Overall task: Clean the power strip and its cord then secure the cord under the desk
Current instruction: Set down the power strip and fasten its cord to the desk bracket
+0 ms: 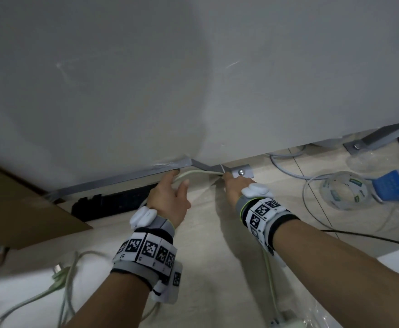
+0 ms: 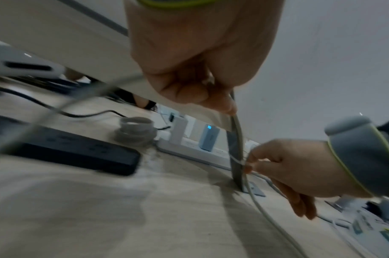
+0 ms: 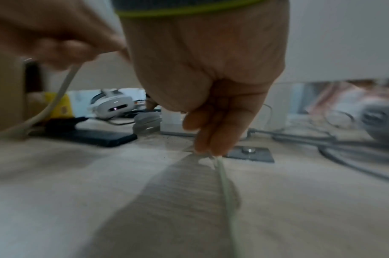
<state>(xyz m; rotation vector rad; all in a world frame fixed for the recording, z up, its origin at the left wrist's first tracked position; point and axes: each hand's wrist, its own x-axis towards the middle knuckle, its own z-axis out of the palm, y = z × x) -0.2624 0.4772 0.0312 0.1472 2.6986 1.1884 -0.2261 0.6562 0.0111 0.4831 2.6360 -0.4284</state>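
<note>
Under the table, the left hand point(image 1: 167, 200) curls its fingers around the pale cord point(image 1: 195, 173), holding it against the grey metal leg point(image 2: 235, 157) at the far edge. The right hand point(image 1: 232, 185) pinches a thin white tie point(image 2: 237, 161) around cord and leg. A black power strip point(image 1: 113, 202) lies on the floor point(image 1: 205, 245) to the left.

Office floor under desk. White desk panel point(image 1: 193, 79) on grey metal legs with bolted foot plates point(image 1: 242, 172). Pale wood-look floor point(image 1: 205, 256) strewn with cables, black power strip point(image 1: 113, 204), white power strip point(image 2: 195, 150) with plugged adapters, tape roll point(image 1: 345, 191), VR headset point(image 3: 112, 105), cardboard box point(image 1: 16, 204).
</note>
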